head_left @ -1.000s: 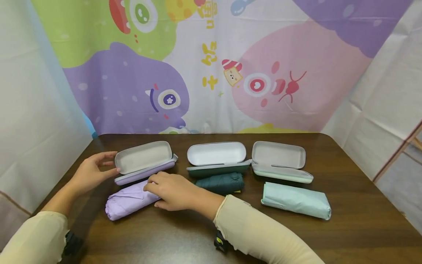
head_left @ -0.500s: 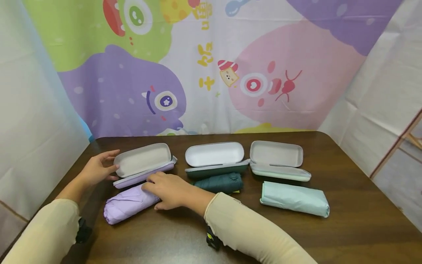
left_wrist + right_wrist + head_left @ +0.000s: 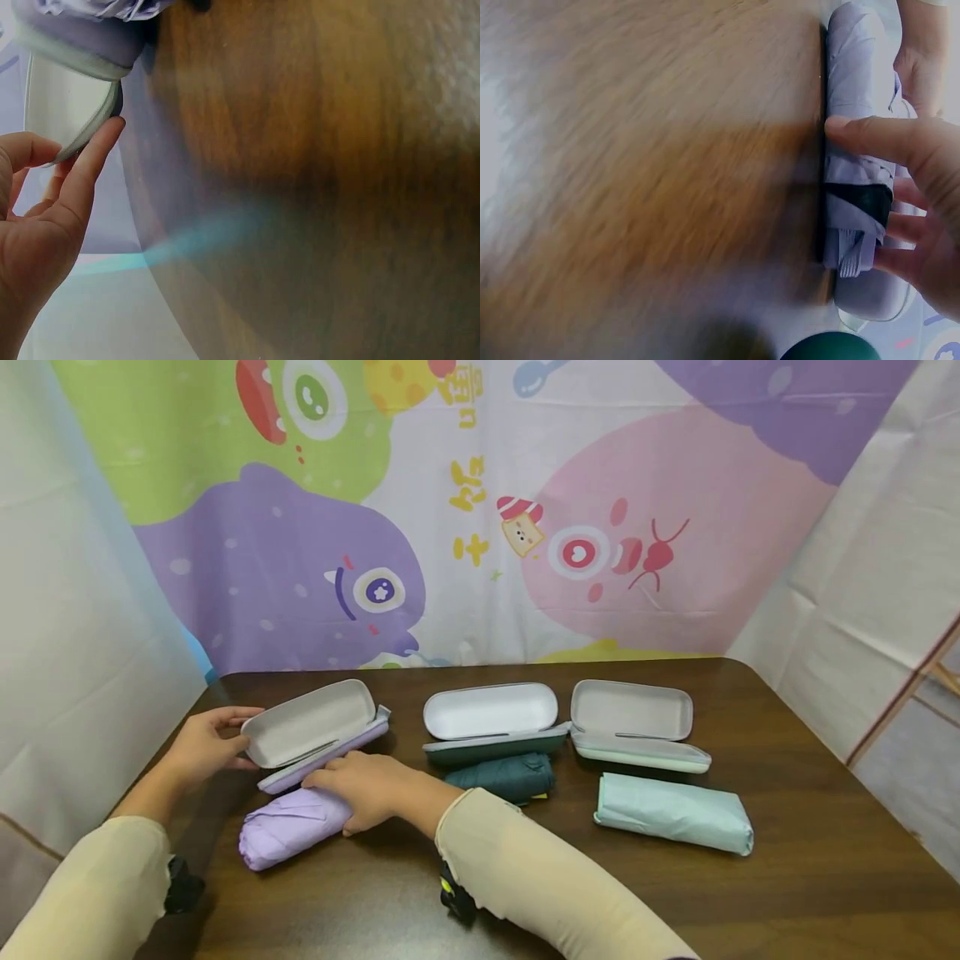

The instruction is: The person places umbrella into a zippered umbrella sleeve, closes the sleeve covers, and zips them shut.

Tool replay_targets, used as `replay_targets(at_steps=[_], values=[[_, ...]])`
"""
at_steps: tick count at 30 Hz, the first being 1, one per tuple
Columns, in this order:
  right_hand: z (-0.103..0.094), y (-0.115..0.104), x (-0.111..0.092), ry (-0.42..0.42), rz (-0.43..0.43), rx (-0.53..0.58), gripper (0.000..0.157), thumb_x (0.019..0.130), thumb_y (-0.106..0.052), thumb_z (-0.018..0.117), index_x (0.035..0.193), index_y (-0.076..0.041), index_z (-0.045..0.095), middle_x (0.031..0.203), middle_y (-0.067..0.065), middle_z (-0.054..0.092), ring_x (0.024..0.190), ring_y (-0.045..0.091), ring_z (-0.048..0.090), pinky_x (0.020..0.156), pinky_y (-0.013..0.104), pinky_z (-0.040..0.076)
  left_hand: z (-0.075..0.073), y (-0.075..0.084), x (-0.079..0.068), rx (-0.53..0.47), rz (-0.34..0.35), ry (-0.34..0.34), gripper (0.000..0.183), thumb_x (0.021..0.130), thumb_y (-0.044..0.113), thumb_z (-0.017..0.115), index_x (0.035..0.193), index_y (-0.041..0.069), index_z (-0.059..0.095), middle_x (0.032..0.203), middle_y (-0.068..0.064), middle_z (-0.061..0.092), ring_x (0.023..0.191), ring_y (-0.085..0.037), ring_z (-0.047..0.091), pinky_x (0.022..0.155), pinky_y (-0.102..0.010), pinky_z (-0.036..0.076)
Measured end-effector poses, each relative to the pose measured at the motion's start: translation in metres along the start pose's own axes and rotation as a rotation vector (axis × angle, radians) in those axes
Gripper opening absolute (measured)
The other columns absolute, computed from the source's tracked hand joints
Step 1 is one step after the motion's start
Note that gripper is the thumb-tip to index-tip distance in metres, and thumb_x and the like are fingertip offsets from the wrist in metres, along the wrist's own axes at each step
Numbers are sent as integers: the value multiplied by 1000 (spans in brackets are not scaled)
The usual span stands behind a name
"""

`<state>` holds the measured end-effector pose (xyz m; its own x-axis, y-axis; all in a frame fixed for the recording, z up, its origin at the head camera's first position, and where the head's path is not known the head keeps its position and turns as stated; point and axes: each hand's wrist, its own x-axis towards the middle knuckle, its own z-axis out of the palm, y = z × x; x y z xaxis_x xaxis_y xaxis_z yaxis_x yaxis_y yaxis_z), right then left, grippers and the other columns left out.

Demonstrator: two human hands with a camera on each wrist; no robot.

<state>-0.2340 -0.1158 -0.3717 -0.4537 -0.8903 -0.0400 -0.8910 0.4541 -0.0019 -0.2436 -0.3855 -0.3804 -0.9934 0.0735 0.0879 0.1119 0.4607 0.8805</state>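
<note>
An open lilac case [image 3: 324, 758] with a grey lining lies at the left of the table. My left hand [image 3: 198, 745] pinches the left end of its raised half; in the left wrist view the thumb and fingers are on opposite sides of the rim. In front of the case lies a folded lilac umbrella [image 3: 288, 827]. My right hand [image 3: 375, 785] grips it near its right end. The right wrist view has the thumb on one side of the umbrella [image 3: 859, 75] and the fingers on the other, beside a dark strap [image 3: 862, 201].
To the right, an open dark green case [image 3: 491, 714] stands behind a folded dark green umbrella [image 3: 501, 778]. Farther right, an open mint case [image 3: 637, 760] has a folded mint umbrella [image 3: 675, 814] in front. A patterned cloth [image 3: 480, 610] hangs behind the wooden table [image 3: 817, 827].
The lilac case has shifted left and turned, its right end now farther back, with my left hand on it. My right hand has moved slightly left, still at the lilac umbrella.
</note>
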Motion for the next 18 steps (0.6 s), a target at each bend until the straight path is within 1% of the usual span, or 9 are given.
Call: replay_targets(at_steps=[3,7,10,14,18], values=[[-1,-2,2,-21,9,-7,76,77,-35,82,143,-28,45,134,-7,53,121,16,49,95,27,43,-2,4,-2,17,1,0,48,89,-15,48,136,-17,40,133,-42,40,90,-14,62,68,-43,58],[-3,-4,2,-27,29,-31,75,76,-34,82,142,-30,46,135,-8,51,121,15,48,91,30,47,-3,9,-5,28,3,-6,49,89,-15,48,136,-17,39,134,-42,40,90,-18,62,68,-43,58],[-5,-6,1,-33,43,-48,72,75,-34,82,139,-32,48,131,-10,51,118,12,50,87,31,49,-4,12,-6,30,7,-1,48,88,-14,48,136,-17,40,134,-42,40,89,-16,63,68,-44,58],[-6,-6,-1,-24,38,-98,67,75,-35,81,134,-32,50,123,-11,53,111,12,53,78,32,50,-5,13,-8,23,25,6,47,88,-14,49,135,-18,40,133,-41,41,88,-11,62,68,-44,58],[-7,-4,-6,-19,30,-151,66,75,-35,80,134,-34,49,121,-12,52,108,12,53,72,32,49,-5,11,-9,19,35,19,45,89,-14,50,133,-18,41,132,-39,42,88,-8,62,68,-45,58]])
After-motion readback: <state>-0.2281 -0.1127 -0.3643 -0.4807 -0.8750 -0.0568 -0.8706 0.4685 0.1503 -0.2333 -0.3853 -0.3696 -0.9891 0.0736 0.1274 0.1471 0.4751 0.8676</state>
